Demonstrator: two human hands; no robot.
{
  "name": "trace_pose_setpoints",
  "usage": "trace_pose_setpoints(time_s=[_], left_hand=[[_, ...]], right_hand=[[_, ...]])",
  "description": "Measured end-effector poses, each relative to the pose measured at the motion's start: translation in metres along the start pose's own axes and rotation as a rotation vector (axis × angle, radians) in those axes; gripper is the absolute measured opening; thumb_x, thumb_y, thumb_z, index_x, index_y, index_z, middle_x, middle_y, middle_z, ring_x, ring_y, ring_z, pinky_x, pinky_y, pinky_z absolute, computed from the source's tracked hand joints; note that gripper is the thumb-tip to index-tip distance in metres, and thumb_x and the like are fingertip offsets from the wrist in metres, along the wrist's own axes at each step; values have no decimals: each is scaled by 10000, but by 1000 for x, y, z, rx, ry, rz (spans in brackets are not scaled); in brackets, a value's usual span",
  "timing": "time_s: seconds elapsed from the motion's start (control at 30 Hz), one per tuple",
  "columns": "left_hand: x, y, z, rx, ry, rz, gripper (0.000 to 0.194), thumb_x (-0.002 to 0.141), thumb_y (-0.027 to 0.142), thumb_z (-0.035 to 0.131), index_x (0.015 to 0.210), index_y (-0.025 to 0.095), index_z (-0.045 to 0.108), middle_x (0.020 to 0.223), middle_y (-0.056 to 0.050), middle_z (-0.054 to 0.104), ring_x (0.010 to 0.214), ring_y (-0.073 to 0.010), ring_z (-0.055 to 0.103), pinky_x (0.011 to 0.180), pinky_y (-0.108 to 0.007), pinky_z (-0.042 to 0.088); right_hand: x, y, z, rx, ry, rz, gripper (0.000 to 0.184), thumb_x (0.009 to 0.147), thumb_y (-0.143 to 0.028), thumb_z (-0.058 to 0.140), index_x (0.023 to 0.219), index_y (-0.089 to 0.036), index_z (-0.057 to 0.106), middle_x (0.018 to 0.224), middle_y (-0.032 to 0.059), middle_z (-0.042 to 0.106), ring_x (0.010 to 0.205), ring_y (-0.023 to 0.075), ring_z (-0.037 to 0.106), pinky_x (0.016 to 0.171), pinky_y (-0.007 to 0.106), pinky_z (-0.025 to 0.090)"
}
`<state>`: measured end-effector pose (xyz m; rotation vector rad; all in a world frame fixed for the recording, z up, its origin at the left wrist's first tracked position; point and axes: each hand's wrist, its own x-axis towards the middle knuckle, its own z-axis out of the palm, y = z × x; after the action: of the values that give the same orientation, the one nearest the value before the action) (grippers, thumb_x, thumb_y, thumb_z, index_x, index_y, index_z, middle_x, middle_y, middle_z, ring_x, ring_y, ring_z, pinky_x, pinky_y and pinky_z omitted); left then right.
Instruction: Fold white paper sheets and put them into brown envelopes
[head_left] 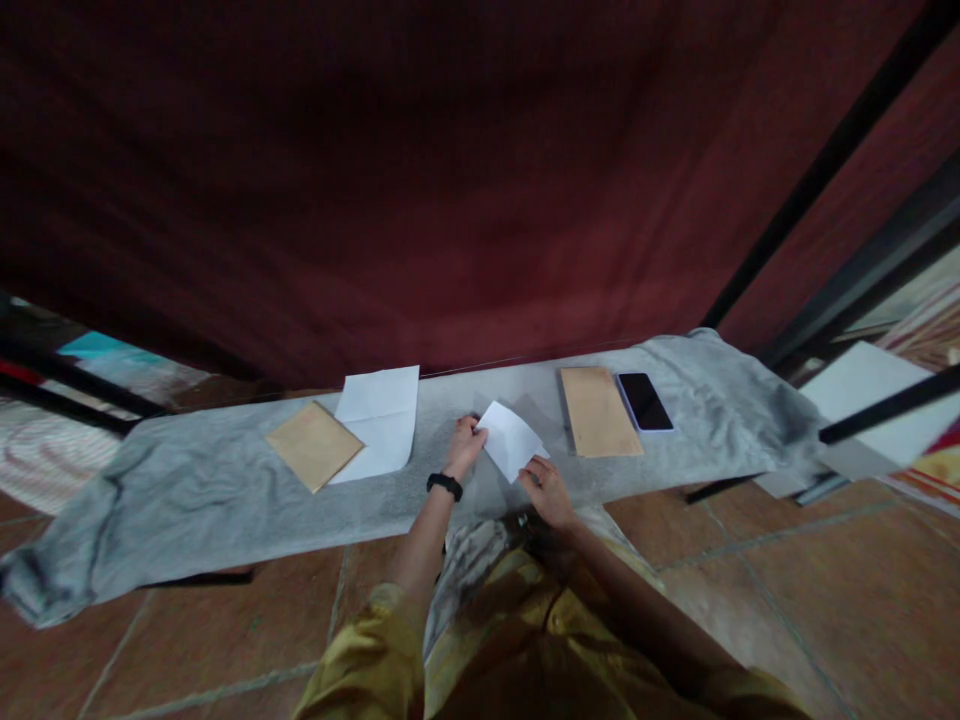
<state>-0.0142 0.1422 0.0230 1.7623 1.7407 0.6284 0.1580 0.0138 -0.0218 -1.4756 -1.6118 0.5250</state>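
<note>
A folded white paper (511, 438) is held just above a grey cloth-covered bench (225, 500). My left hand (466, 444), with a black band on its wrist, pinches the paper's left corner. Its lower right edge is gripped by my right hand (547, 490). Both hands have their fingers closed on the paper. To the left lie a brown envelope (313, 444) and a flat white sheet (380, 420), partly overlapping. To the right lie a stack of brown envelopes (598, 411) and a black phone (644, 401).
A dark red curtain (420, 180) hangs right behind the bench. Black metal bars (825, 170) slant at the right, with a white board (862, 400) beyond them. Reddish floor tiles (787, 580) spread in front of the bench. My yellow clothing fills the lower middle.
</note>
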Motion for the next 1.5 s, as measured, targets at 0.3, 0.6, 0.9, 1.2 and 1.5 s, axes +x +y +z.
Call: trace_pose_setpoints(time_s=[0.3, 0.6, 0.9, 1.2, 1.5], left_hand=[[-62, -25, -17, -86, 64, -56, 217, 805, 310, 636, 640, 225, 521, 601, 50, 547, 626, -151, 551, 646, -258, 405], [-106, -21, 1, -34, 134, -171, 136, 851, 259, 661, 972, 213, 620, 748, 15, 650, 671, -166, 618, 640, -269, 414], [-119, -6, 12, 308, 223, 94, 399, 984, 256, 465, 1367, 178, 547, 1308, -154, 644, 1222, -285, 599, 1026, -430, 472], [-125, -15, 30, 379, 66, 322, 540, 1031, 232, 280, 1552, 137, 384, 1587, -121, 458, 1503, -226, 366, 1243, -455, 301], [-134, -21, 30, 485, 126, 295, 557, 1031, 341, 387, 1567, 190, 386, 1627, -122, 380, 1534, -273, 301, 1253, -523, 251]], right_hand=[[17, 19, -14, 28, 195, 131, 220, 898, -220, 504, 824, -241, 710, 1177, 95, 729, 1116, 238, 676, 1037, 416, 517], [8, 13, -5, -238, 176, 42, 441, 939, -208, 467, 1361, -131, 569, 1462, 202, 542, 1363, 299, 513, 1102, 491, 466], [-11, -21, 11, -339, -119, -247, 477, 1031, -250, 401, 1488, -171, 511, 1518, 128, 540, 1421, 242, 480, 1221, 495, 346], [-21, -24, 7, -436, -200, -306, 455, 1041, -260, 448, 1477, -157, 526, 1515, 106, 544, 1417, 238, 488, 1250, 497, 285], [-24, -17, -2, -485, -140, -249, 477, 1061, -296, 426, 1517, -164, 471, 1553, 120, 495, 1441, 264, 455, 1233, 518, 282]])
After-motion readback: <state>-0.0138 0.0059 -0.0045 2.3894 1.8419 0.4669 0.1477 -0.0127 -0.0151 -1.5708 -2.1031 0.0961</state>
